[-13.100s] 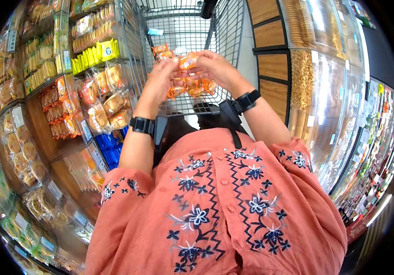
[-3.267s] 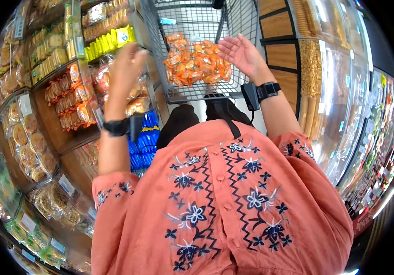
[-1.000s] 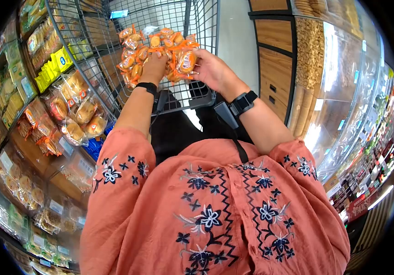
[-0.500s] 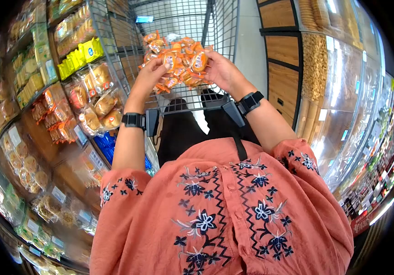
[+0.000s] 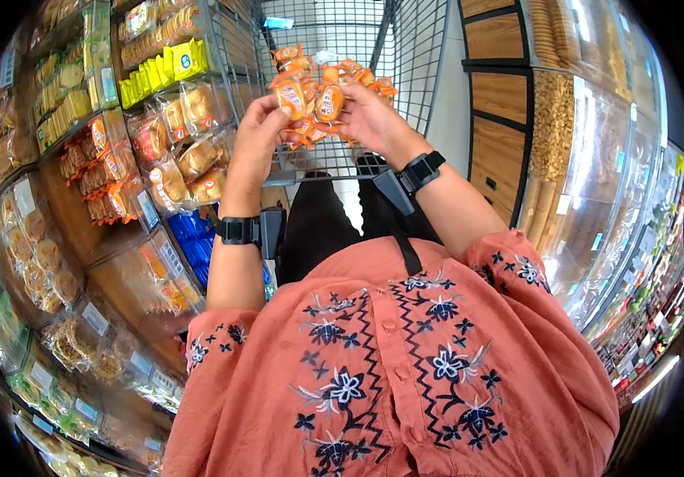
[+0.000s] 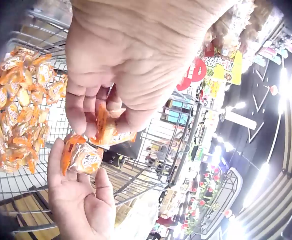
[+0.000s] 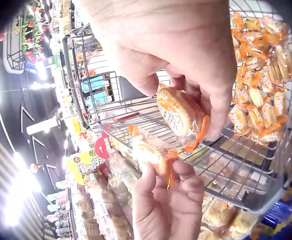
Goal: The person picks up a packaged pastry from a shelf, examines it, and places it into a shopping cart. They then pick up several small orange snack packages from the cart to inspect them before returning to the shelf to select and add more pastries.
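Observation:
Over the near end of a wire shopping cart [image 5: 406,119], both hands hold a small biscuit packet apiece, in clear film with orange ends. My left hand [image 5: 256,139] pinches one biscuit packet [image 5: 290,99] between thumb and fingers. In my right hand [image 5: 378,123] is the other biscuit packet [image 5: 328,103], its printed face turned up toward the head camera. The packets are side by side in the head view. In the right wrist view, the right-hand packet [image 7: 178,115] shows a thick golden-brown biscuit inside. Several like packets [image 6: 21,115] lie piled on the cart's wire floor.
Shelves of bagged breads [image 5: 187,179] and yellow packs [image 5: 163,71] stand close along the cart's left side. Wooden drawers [image 5: 501,151] and clear bulk bins [image 5: 588,159] line the right. Blue packs [image 5: 195,246] sit low at left.
Both hands were raised without packets about three seconds ago. One second ago the left hand reached into the pile while the right held a packet; now both packets are lifted side by side.

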